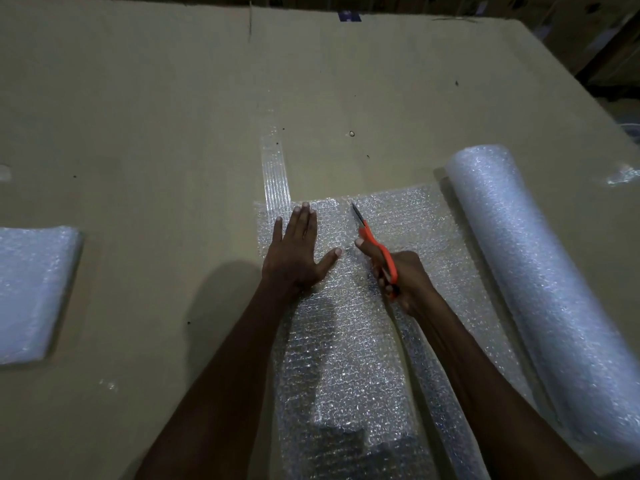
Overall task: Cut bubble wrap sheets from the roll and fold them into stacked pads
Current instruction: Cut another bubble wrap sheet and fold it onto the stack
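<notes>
A roll of bubble wrap (540, 271) lies at the right of the cardboard-covered table (156, 133). Its unrolled sheet (346, 341) stretches leftward toward the middle. My left hand (298, 252) rests flat on the sheet's left part, fingers spread. My right hand (401, 275) grips orange-handled scissors (375, 245), whose blades point away from me near the sheet's far edge. A cut line runs down the sheet beneath my right forearm. A folded bubble wrap pad (33, 292) lies at the far left.
A narrow strip of bubble wrap (275, 168) lies beyond the sheet, pointing away. Small scraps sit at the right edge (623, 174) and near the front left (109, 384). Dark boxes stand past the table's far edge.
</notes>
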`<state>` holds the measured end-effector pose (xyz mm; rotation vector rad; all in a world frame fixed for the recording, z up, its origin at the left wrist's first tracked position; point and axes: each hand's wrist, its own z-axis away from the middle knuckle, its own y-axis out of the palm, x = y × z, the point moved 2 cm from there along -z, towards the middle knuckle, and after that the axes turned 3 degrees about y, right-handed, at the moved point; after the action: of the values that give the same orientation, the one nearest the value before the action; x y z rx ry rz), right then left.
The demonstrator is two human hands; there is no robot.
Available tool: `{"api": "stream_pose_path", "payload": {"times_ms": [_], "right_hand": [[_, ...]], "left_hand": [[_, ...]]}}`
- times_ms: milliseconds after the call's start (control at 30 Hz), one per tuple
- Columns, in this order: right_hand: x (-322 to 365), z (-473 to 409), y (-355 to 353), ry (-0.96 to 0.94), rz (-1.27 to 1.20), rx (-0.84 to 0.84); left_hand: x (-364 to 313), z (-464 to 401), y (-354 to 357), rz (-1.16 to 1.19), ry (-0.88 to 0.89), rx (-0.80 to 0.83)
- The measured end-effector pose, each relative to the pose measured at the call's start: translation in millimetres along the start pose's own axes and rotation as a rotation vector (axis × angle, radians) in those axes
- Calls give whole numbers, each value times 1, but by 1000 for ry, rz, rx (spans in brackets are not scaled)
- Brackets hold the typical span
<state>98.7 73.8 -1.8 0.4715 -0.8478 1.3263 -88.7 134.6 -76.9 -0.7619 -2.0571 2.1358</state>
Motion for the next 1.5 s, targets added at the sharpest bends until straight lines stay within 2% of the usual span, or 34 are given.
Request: {"api": "stream_pose_path", "payload": {"times_ms": [367, 833, 1100, 1500], "right_hand": [[4, -1, 4, -9, -15, 16], [9, -5, 5, -5, -16, 0], [12, -7, 5, -1, 25, 10], [9, -5, 7, -13, -53, 19]], "left_hand": [[-1, 5, 2, -12, 10, -47], [-1, 5, 1, -13, -3, 8], [-1, 6, 1, -11, 3, -18], [-2, 10, 3, -51, -8, -53]]}}
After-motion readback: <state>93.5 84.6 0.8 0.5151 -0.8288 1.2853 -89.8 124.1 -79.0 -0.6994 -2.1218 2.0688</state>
